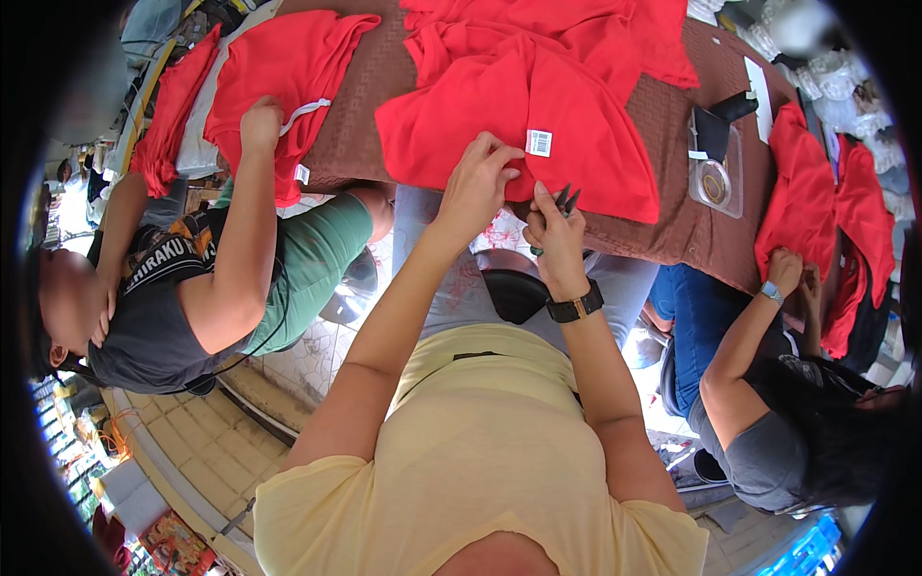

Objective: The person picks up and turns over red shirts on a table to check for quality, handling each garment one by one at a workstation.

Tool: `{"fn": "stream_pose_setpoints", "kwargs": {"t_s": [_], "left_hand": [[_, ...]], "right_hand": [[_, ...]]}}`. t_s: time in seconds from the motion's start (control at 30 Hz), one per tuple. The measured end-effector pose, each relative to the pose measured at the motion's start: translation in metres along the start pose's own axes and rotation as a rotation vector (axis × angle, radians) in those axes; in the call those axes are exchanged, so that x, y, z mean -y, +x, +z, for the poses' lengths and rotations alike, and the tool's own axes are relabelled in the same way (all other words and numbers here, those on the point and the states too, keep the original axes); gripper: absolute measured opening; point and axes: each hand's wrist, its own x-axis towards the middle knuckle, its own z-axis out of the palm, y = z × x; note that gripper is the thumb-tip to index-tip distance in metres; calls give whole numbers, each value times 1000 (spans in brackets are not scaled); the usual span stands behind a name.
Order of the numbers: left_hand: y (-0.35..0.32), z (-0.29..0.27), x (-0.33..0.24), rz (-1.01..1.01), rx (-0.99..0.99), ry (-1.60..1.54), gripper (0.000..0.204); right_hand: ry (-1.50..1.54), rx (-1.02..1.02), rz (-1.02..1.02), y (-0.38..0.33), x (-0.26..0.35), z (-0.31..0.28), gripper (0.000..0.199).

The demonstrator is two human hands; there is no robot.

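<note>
A red garment [600, 158] lies spread before me with its near edge at the table's edge. A white printed label [539, 143] sits on it, just right of my left fingertips. My left hand [477, 182] pinches the garment's near edge, thumb and forefinger together. Close by on the right, my right hand [557, 230] is closed around small thread snips [569, 200], their dark blades pointing up and resting close to the cloth. Most of the snips' handle is hidden in my palm. Its thumb reaches the red fabric's edge.
A brown patterned cloth covers the table [360, 125]. More red garments [576, 38] lie beyond. A clear plastic box [715, 182] holds a round roll. Left, a person [240, 240] handles red fabric [279, 67]; right, another person [759, 394] handles a red garment [802, 192].
</note>
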Motion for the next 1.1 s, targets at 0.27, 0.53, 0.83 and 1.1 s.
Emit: {"fn": "stream_pose_setpoints", "kwargs": {"t_s": [0.27, 0.53, 0.83, 1.1], "left_hand": [[0, -13, -9, -180, 37, -252, 6], [-34, -52, -22, -390, 589, -437, 9], [-33, 0, -49, -222, -126, -245, 33], [-42, 21, -36, -206, -268, -235, 9]], "right_hand": [[29, 26, -59, -5, 5, -13, 37], [82, 136, -5, -12, 12, -23, 30], [68, 136, 43, -21, 9, -14, 28], [179, 98, 99, -30, 10, -8, 26]]}}
